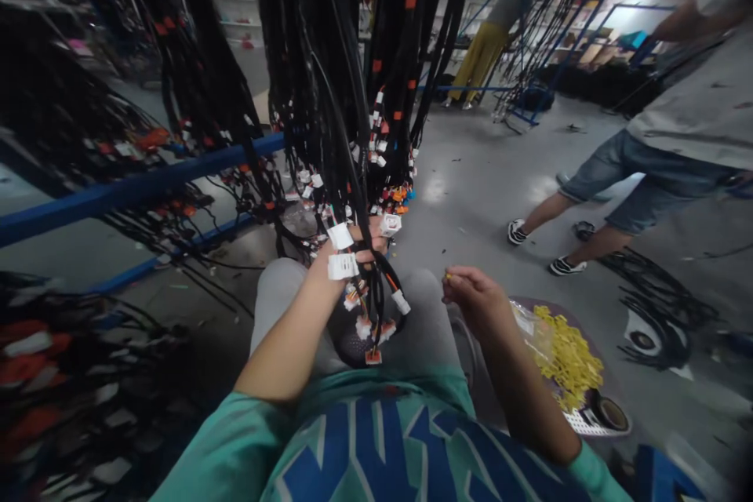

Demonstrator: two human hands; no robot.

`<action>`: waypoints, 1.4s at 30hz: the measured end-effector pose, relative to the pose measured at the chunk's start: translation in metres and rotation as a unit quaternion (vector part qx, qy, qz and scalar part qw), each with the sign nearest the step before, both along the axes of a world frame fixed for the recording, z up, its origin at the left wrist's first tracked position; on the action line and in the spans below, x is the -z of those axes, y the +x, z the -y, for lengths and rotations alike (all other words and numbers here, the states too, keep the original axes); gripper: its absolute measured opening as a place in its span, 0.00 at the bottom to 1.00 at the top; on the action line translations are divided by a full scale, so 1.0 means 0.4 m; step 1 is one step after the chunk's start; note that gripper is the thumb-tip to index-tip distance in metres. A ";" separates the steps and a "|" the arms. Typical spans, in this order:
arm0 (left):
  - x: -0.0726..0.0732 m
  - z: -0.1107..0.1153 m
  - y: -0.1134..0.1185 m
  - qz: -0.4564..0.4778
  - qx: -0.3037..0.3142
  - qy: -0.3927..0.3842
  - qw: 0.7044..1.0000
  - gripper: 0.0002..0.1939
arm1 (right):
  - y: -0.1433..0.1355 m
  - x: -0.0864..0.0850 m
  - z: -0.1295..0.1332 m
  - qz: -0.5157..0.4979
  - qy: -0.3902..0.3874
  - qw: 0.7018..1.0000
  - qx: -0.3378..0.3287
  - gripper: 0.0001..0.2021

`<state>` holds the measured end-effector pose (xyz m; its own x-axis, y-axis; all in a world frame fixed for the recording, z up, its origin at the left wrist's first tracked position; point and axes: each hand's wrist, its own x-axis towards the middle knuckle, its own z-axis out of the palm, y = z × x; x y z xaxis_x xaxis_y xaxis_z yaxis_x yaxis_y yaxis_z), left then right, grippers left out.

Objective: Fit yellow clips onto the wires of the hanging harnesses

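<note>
Left hand [358,234] closed round a bundle of thin black sheathed cables [375,271], just above the grey-trousered legs [427,329]. 2 white rectangular labels [343,267] overlap the hand; boxy white plastic connector [390,224] at the fingertips. Bundle's lower end dangles between the legs, with a small orange-and-white connector [373,358] at the bottom. Right hand [475,294] well apart from the bundle, thumb and fingertips pinched on a tiny yellow piece [448,276]; probably plastic, too small to make out its shape. Heap of yellow plastic pieces [568,361] sits in a perforated basket [582,425], lower right. Thick black cable bundles [311,31] hang ahead.
</note>
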<state>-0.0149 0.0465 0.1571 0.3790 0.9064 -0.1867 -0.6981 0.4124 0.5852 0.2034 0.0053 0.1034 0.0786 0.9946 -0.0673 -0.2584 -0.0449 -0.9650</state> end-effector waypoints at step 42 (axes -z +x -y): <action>-0.056 -0.014 -0.033 -0.122 0.043 0.083 0.988 0.19 | -0.200 -0.225 -0.056 0.252 0.264 0.930 -0.045 0.04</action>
